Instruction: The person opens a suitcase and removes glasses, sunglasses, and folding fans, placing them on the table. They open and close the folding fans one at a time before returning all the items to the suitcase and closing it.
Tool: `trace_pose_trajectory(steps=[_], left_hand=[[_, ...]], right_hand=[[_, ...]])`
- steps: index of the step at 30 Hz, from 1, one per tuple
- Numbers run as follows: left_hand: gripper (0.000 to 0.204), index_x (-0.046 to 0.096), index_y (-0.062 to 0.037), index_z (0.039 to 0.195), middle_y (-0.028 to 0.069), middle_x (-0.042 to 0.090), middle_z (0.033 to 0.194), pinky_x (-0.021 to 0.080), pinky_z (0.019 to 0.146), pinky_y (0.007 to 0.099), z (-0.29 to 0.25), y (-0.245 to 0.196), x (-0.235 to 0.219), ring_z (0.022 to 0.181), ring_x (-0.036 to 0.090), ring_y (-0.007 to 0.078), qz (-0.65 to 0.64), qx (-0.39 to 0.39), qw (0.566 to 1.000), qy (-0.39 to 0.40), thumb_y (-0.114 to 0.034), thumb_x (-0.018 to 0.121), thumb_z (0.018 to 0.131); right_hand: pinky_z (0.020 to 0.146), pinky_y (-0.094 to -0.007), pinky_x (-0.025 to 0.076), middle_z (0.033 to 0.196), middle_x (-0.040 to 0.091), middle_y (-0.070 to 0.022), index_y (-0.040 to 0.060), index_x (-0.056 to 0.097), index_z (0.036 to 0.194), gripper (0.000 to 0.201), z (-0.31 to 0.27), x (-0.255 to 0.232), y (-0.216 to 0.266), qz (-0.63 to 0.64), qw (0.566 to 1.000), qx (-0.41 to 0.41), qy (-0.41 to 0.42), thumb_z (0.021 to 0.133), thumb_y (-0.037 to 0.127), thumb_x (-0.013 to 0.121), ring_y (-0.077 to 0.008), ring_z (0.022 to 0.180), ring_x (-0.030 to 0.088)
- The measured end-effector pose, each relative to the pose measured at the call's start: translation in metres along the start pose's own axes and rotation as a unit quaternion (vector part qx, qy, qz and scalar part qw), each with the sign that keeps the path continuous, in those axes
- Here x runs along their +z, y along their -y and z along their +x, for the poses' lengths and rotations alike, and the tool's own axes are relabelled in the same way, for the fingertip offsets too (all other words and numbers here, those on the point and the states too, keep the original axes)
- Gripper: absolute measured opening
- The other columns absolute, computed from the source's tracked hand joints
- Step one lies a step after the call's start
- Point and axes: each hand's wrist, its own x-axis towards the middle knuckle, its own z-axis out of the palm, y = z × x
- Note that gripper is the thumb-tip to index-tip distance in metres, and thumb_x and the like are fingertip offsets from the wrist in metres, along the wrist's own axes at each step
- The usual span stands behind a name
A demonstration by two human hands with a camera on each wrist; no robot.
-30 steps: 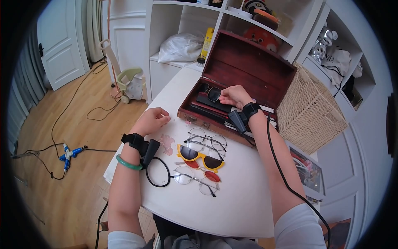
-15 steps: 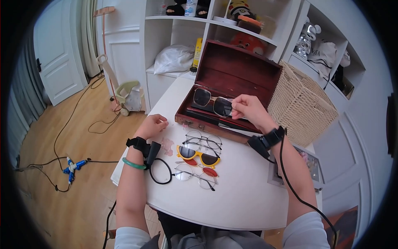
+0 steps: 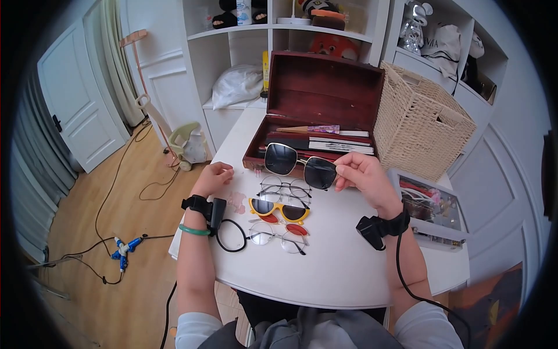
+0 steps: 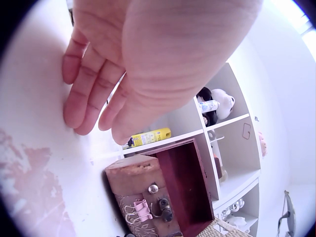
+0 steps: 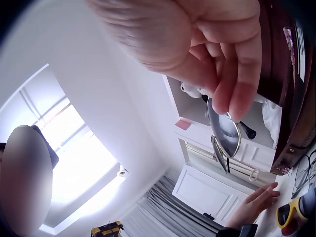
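Note:
My right hand [image 3: 361, 177] pinches a pair of gold-rimmed sunglasses [image 3: 281, 159] by the side of one dark lens, up in front of the box. In the right wrist view thumb and fingertips meet at the edge of the sunglasses [image 5: 224, 131]. My left hand [image 3: 213, 179] rests at the table's left side, fingers loosely bent and holding nothing; the left wrist view shows the same hand [image 4: 98, 89] near the white tabletop. Between the arms lie round dark-framed glasses [image 3: 285, 187], yellow-framed sunglasses [image 3: 280, 210], red-lensed glasses [image 3: 296, 230] and thin-rimmed clear glasses [image 3: 261, 235], in a column.
Behind them stands an open dark-red box [image 3: 325, 87] holding a folded fan [image 3: 308, 129] and flat dark items. A woven basket [image 3: 421, 122] and a clear-topped case [image 3: 433, 203] are at right. A black cable loop [image 3: 231, 235] lies near my left wrist.
My right hand has lifted the sunglasses out of the box and brought them toward me, over the box's front edge. My left hand stays by the table's left side.

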Motion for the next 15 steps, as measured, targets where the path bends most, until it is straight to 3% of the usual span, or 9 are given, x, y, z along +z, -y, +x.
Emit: trace_pose_trajectory(steps=[6,15], left_hand=[[0.025,0.062,0.0002,0.1,0.0057,0.064,0.078,0.049,0.064,0.024,0.006,0.009,0.0,0.068,0.06,0.0105,-0.002,0.025,1.0,-0.006,-0.019,0.061,0.085],[0.028,0.061,-0.001,0.106,0.0057,0.064,0.086,0.048,0.071,0.0247,-0.003,-0.008,-0.004,0.074,0.061,0.0111,0.007,-0.011,1.0,0.001,-0.021,0.057,0.087]], right_hand=[[0.063,-0.0242,0.051,0.076,0.06,-0.0039,-0.002,0.058,0.094,0.011,0.0,-0.001,-0.006,0.005,1.0,0.019,0.022,0.088,0.006,0.055,-0.0107,0.065,0.061],[0.064,-0.0233,0.05,0.075,0.06,-0.0038,-0.001,0.057,0.094,0.01,-0.01,0.013,-0.014,-0.006,0.996,0.061,0.061,0.088,0.007,0.055,-0.0103,0.065,0.061]])
